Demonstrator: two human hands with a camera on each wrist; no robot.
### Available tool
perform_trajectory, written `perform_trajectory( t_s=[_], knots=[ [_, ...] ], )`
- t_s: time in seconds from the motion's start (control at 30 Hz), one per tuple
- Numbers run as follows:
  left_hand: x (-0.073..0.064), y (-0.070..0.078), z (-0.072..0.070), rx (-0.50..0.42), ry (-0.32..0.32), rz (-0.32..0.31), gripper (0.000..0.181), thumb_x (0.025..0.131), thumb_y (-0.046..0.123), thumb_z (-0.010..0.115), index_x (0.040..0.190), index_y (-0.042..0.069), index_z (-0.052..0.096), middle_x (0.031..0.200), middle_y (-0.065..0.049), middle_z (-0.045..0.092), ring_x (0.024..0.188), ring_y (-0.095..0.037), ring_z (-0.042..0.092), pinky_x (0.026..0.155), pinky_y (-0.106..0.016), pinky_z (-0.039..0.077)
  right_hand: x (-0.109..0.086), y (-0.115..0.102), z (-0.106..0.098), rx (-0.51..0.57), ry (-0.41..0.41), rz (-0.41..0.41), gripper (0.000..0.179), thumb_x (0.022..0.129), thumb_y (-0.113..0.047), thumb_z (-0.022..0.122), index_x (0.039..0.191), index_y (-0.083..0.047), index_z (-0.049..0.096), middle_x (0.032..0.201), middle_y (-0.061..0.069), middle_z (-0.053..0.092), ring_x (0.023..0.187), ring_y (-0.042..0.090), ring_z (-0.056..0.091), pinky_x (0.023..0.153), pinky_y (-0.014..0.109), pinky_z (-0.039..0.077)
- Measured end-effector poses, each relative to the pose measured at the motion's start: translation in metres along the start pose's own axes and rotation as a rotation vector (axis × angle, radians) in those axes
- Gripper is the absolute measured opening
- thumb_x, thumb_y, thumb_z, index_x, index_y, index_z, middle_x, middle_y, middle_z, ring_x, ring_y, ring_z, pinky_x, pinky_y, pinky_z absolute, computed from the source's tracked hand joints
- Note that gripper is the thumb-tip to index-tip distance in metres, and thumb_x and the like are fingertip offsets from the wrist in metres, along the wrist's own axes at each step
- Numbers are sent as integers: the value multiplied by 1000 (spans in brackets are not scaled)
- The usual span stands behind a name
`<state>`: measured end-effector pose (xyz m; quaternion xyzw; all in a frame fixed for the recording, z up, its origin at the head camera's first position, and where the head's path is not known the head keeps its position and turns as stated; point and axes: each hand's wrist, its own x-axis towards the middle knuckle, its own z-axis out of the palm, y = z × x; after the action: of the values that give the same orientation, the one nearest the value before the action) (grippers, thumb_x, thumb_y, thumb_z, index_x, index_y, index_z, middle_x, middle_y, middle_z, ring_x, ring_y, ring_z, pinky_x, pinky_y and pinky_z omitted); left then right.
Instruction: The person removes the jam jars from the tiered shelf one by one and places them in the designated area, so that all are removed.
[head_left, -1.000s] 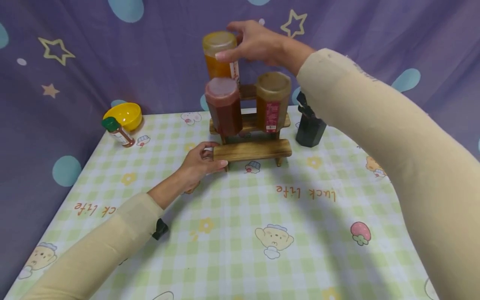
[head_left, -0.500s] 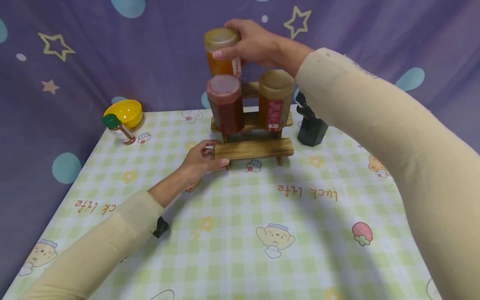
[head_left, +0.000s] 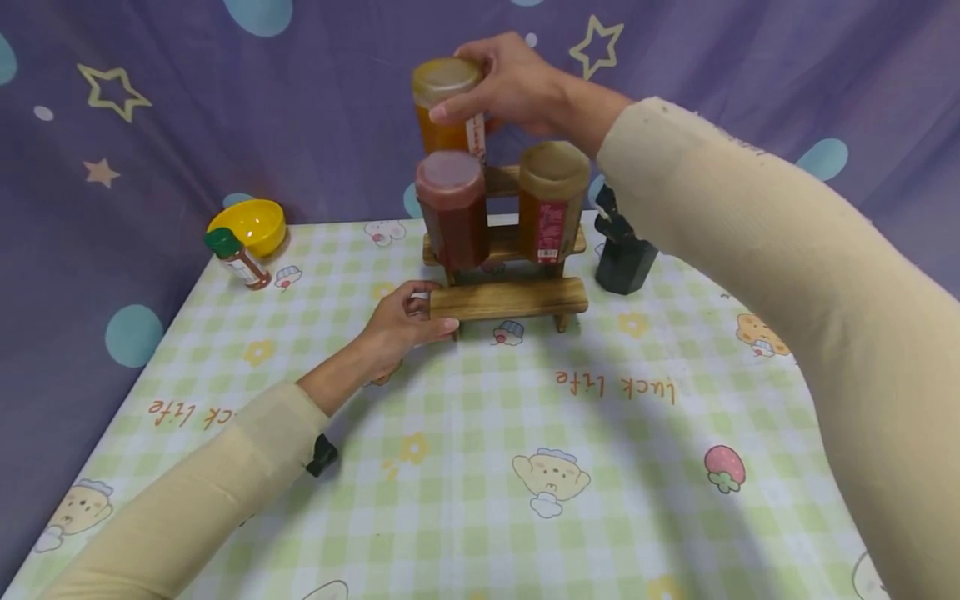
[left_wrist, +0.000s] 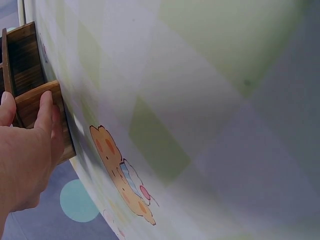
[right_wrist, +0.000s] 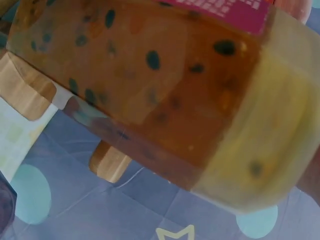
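Little has moved since the earlier frame: the view shifts slightly, while both hands keep their places. The orange jar (head_left: 435, 131) is upright at the left end of the rack's (head_left: 504, 242) top step (head_left: 503, 180), behind the pink jar (head_left: 453, 212) — whether its base bears on that step is hidden. The right hand's (head_left: 517, 87) thumb and fingers curl round its upper part; the left hand (head_left: 397, 325) pinches the left end of the bottom step (head_left: 510, 300), thumb in front. Done well, this calls for a firm left brace, the orange jar kept straight and off the pink jar, and no loosening before its weight is borne. It looks see-through — cloudy band on top, orange fill below, white label (head_left: 476, 137) facing right.
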<state>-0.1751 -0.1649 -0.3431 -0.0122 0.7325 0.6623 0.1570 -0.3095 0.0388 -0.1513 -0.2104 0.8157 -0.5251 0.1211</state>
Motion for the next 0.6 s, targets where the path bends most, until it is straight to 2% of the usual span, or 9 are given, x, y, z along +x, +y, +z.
perform_trajectory(
  t_s=[0.13, 0.3, 0.47, 0.6],
  knots=[
    [0, 0, 0, 4, -2, -6, 65, 83, -2, 73, 139, 8, 40, 89, -4, 39, 65, -12, 37, 91, -40, 58, -6, -2, -9, 13, 63, -37, 58, 79, -23, 81, 130, -15, 55, 121, 5, 56, 109, 21, 53, 98, 33, 51],
    [0, 1, 1, 9, -6, 10, 65, 84, -1, 73, 139, 8, 40, 84, -4, 35, 62, -11, 33, 90, -41, 58, -12, -10, -27, 25, 84, -93, 52, 84, -21, 77, 131, -17, 54, 128, 3, 54, 116, 20, 51, 105, 36, 46],
    [0, 2, 0, 11, -6, 11, 65, 84, -2, 73, 139, 7, 40, 83, -4, 34, 61, -11, 31, 91, -41, 58, -18, -15, -44, -50, 89, -88, 52, 88, -26, 72, 135, -20, 49, 133, -1, 49, 122, 16, 46, 113, 34, 37],
    [-1, 1, 0, 2, -4, 3, 64, 84, -2, 72, 139, 8, 40, 84, -4, 34, 62, -11, 33, 91, -41, 58, -25, -15, -56, -80, 139, -103, 52, 87, -30, 72, 134, -22, 50, 130, -3, 50, 120, 15, 47, 112, 33, 37]
  ],
)
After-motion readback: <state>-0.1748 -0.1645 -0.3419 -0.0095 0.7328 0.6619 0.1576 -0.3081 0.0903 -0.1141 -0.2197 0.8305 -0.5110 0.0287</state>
